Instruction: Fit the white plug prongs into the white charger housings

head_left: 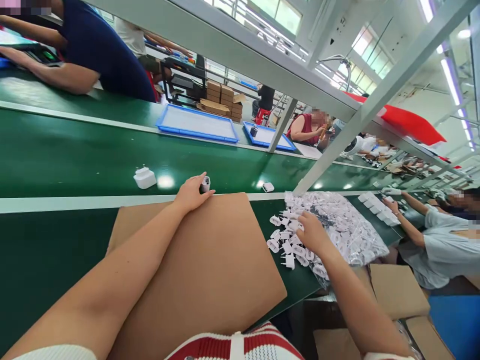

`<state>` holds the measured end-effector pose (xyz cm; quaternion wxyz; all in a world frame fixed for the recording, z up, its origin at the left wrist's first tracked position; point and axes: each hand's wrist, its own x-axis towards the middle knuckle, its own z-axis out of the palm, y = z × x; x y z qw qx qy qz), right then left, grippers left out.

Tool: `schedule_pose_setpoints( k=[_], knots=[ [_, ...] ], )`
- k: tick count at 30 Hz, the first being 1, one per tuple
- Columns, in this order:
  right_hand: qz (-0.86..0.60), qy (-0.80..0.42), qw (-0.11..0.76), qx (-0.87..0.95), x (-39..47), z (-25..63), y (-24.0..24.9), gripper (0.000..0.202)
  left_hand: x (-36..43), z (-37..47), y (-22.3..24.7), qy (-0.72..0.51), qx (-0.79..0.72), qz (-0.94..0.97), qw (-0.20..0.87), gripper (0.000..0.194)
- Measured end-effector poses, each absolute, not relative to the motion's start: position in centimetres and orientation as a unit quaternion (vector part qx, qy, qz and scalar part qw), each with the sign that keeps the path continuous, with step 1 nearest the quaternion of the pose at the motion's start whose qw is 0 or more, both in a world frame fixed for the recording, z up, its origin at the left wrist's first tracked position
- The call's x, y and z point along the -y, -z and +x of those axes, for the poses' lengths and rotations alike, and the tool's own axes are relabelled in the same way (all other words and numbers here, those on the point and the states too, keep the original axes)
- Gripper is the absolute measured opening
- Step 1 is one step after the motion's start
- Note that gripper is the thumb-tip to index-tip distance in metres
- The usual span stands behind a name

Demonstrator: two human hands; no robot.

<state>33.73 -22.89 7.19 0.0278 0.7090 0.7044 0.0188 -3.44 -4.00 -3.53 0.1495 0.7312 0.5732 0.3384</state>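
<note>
My left hand rests at the near edge of the green belt, its thumb and fingers around a small white charger housing with a dark open end. Below that forearm a brown cardboard sheet covers part of the bench. To the right, my right hand is over loose white plug pieces, fingers curled down; whatever lies under the fingertips is hidden. Beside it lies a clear plastic bag full of similar white pieces.
On the belt sit a white plug adapter and a small white housing. Blue-rimmed trays stand beyond. A slanted metal post rises ahead. Co-workers sit across and at right, near white boxes; cardboard boxes stand lower right.
</note>
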Motion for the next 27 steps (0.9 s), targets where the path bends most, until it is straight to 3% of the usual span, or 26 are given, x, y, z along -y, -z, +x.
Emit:
schedule_pose_setpoints(
  k=[4,10,12,15,20,24,27],
  knots=[
    [0.718,0.008,-0.003,-0.695,20.8,30.3,-5.9,0.038,4.0,-3.7,3.2,-0.333,-0.632,0.671,0.198,0.061],
    [0.711,0.057,-0.086,-0.696,18.5,28.4,-4.4,0.013,4.8,-3.9,2.5,-0.425,-0.621,0.640,0.158,0.059],
    [0.682,0.137,-0.188,-0.693,18.5,27.2,-4.4,0.009,5.2,-3.6,2.1,-0.439,-0.623,0.629,0.155,0.061],
    [0.607,0.304,-0.311,-0.665,18.9,24.7,-4.4,0.021,5.6,-3.2,0.9,-0.434,-0.630,0.619,0.177,0.063],
    [0.477,0.549,-0.388,-0.566,19.2,21.7,-3.8,0.045,7.4,-3.1,-1.2,-0.388,-0.610,0.644,0.249,0.071],
    [0.474,0.536,-0.412,-0.564,18.7,20.9,-2.9,0.075,12.1,-3.7,-1.2,-0.346,-0.551,0.683,0.332,0.063],
    [0.500,0.474,-0.389,-0.612,18.5,20.5,-1.5,0.050,16.7,-4.0,-0.2,-0.325,-0.474,0.719,0.392,0.061]
  ],
)
